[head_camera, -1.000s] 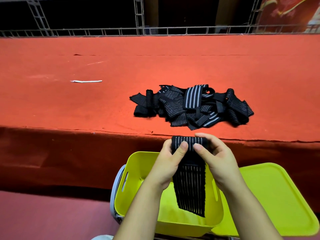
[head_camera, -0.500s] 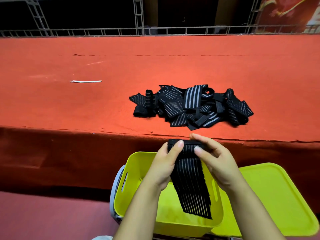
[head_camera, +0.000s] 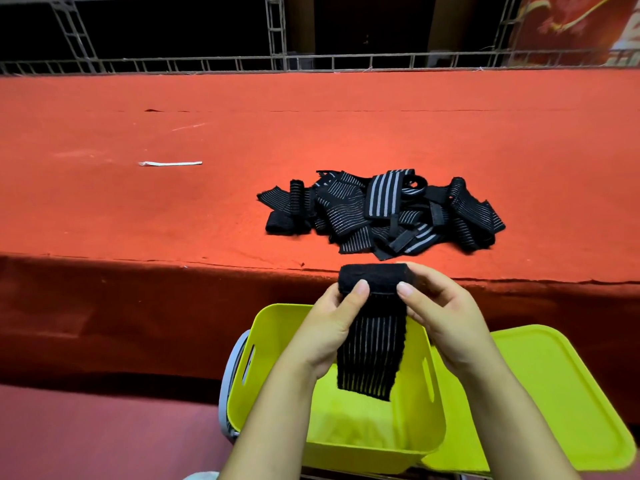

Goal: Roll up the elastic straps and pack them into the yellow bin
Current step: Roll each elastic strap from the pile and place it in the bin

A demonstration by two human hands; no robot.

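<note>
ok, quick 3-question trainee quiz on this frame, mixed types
1. True or false: both the left hand and right hand hold the half-rolled strap.
2. Where does the strap's loose tail hang? A) over the yellow bin B) on the red table C) on the yellow lid
3. Fill in: the unrolled straps lie in a ___ on the table.

Key: 1 true; 2 A; 3 pile

Two hands, left hand (head_camera: 332, 323) and right hand (head_camera: 446, 323), hold a black strap (head_camera: 372, 351) over the yellow bin (head_camera: 277, 327). More straps (head_camera: 381, 211) lie on the red table (head_camera: 207, 209).
</note>
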